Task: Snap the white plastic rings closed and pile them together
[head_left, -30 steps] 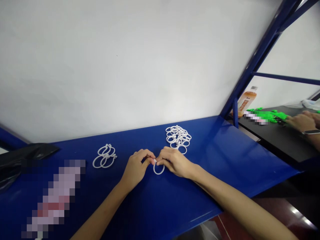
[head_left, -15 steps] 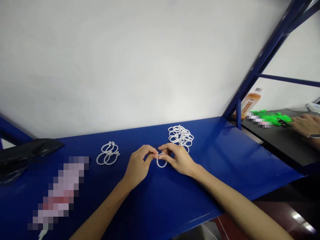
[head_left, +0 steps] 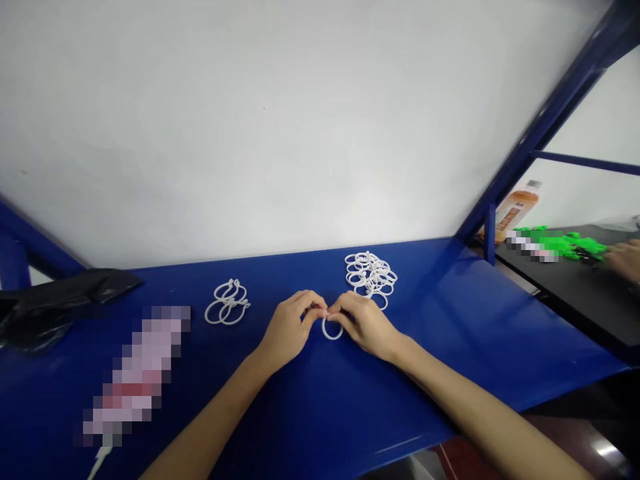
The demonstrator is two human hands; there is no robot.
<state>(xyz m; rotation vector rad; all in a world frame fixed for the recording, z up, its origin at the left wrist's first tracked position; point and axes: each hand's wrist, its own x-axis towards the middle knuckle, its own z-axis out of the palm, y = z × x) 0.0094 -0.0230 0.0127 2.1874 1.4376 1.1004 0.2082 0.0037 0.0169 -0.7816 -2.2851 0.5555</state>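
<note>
White ring (head_left: 332, 339), thin and round, is held over a blue tabletop (head_left: 300, 413) by a person using both bare hands; whether its lower edge touches the surface, I cannot tell. The left hand (head_left: 293, 327) is at the ring's upper left, thumb and fingertips pinched together on its top. The right hand (head_left: 369, 323) comes from the ring's right, thumb and fingers closed on that same top part (the fingertips hide the detail there). Beyond the ring and slightly to its right lies an overlapping pile of white rings (head_left: 371, 275). Left of the ring, well apart, sits a smaller cluster of white rings (head_left: 228, 303). Farther left of the ring is a long pale object (head_left: 143, 363), blurred into squares, with a white cable (head_left: 101, 457) at its near end; farther left still lies a black plastic bag (head_left: 65, 297). Behind the ring rises a pale wall (head_left: 280, 133). Far to the ring's right, past a blue metal frame (head_left: 545, 130), a black table (head_left: 545, 283) bears green pieces (head_left: 570, 243) and an orange bottle (head_left: 515, 212); a co-worker's blurred hand (head_left: 626, 260) is near the pieces.
</note>
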